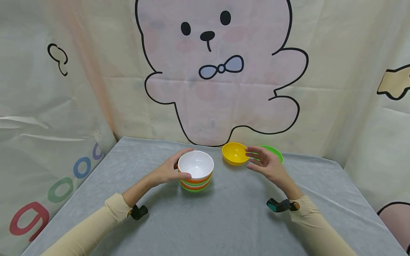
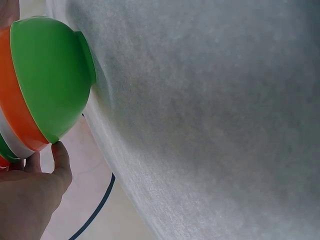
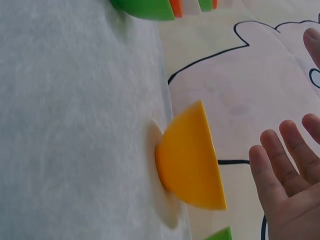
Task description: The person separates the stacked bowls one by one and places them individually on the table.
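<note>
A stack of nested bowls (image 1: 196, 165), white on top with orange and green ones below, stands on the grey cloth. My left hand (image 1: 171, 169) grips the stack from the left, thumb at the near side and fingers round the far side. The lowest bowl (image 2: 50, 75) is green in the left wrist view. To the right of the stack sits a single yellow bowl (image 1: 235, 154), upright. My right hand (image 1: 267, 165) hovers just right of it with fingers extended, holding nothing. Behind that hand a green bowl (image 1: 274, 153) is partly hidden.
A grey cloth covers the table (image 1: 221, 220). Right behind the bowls hangs a pale curtain (image 1: 330, 117) printed with a cartoon bear. Another printed curtain (image 1: 41, 156) runs along the left side.
</note>
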`<state>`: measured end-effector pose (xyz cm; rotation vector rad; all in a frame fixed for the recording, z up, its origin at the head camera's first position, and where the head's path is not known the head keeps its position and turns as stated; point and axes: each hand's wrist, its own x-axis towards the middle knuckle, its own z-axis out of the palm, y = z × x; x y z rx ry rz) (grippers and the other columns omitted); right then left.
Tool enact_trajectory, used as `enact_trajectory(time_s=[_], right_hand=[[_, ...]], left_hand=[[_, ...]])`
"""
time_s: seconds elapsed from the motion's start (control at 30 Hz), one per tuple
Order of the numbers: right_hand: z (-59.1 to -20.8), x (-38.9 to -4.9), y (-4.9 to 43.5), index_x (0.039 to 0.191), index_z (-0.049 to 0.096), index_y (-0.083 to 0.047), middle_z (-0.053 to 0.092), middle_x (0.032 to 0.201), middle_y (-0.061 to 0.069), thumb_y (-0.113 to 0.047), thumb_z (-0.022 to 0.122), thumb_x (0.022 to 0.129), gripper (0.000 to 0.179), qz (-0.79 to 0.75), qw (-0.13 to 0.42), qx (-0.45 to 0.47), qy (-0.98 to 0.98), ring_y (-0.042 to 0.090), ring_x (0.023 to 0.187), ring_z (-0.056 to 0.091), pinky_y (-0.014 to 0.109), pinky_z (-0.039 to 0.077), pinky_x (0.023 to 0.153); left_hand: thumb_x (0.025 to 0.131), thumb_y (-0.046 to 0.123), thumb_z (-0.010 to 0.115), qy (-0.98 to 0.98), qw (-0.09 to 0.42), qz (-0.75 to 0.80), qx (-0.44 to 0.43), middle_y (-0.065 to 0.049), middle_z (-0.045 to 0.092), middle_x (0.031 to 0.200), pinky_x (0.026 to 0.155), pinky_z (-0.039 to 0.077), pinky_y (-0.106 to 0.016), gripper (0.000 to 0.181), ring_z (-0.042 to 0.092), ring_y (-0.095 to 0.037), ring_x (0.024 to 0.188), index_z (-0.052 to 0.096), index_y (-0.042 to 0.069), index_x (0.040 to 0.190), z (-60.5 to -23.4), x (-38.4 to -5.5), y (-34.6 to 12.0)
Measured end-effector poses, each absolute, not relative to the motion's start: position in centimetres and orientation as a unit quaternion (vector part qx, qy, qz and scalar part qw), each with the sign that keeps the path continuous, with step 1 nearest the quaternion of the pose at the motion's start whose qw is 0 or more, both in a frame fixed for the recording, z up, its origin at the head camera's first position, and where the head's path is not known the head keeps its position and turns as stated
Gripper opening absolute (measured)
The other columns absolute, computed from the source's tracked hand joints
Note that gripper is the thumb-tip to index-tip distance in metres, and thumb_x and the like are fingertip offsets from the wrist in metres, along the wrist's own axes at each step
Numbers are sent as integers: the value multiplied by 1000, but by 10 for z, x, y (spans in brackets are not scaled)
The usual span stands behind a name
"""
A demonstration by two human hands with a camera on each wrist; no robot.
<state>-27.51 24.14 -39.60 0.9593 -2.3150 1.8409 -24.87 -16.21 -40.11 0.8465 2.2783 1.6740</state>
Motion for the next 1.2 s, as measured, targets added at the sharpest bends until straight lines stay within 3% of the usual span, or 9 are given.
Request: enact_trajectory(time_s=[0.2, 0.57, 0.67, 0.8, 1.03, 1.2], right_hand=[[-395, -274, 226, 142, 51, 3, 45, 144, 32, 3, 75, 91, 57, 599, 0, 320, -734, 40, 130, 50, 49, 45, 100], [-395, -278, 192, 140, 53, 2, 47, 141, 33, 6, 76, 89, 57, 615, -13, 347, -708, 43, 129, 49, 47, 45, 103], [-394, -279, 183, 139, 53, 5, 47, 140, 34, 9, 76, 87, 57, 626, -18, 358, -692, 47, 129, 48, 51, 44, 104], [-394, -277, 172, 139, 51, 9, 51, 138, 30, 9, 77, 86, 60, 638, -33, 365, -677, 47, 127, 50, 60, 39, 104], [-393, -274, 155, 143, 50, 2, 53, 142, 17, 0, 79, 88, 63, 622, -65, 373, -686, 41, 132, 48, 48, 42, 106], [-396, -274, 145, 146, 46, 2, 49, 146, 18, -8, 80, 89, 67, 607, -72, 400, -683, 42, 135, 45, 52, 39, 108]], left_hand=[[87, 29, 82, 769, 93, 564, 286, -8, 46, 146, 99, 45, -46, 88, 52, -28, 123, 32, 19, 159, -403, -249, -163], [86, 30, 83, 773, 90, 562, 280, -6, 47, 145, 99, 45, -47, 88, 53, -27, 123, 33, 24, 159, -403, -248, -164], [87, 30, 83, 770, 91, 565, 283, -7, 48, 145, 99, 46, -47, 88, 53, -28, 122, 32, 21, 159, -402, -248, -164], [87, 30, 82, 766, 94, 568, 287, -9, 48, 144, 99, 46, -46, 90, 53, -29, 122, 31, 17, 159, -402, -248, -164], [87, 31, 83, 765, 92, 568, 288, -9, 48, 144, 99, 46, -47, 91, 53, -28, 122, 30, 13, 160, -404, -250, -164], [87, 30, 83, 763, 93, 570, 289, -9, 50, 143, 100, 45, -46, 91, 52, -28, 124, 30, 13, 160, -404, -251, -163]])
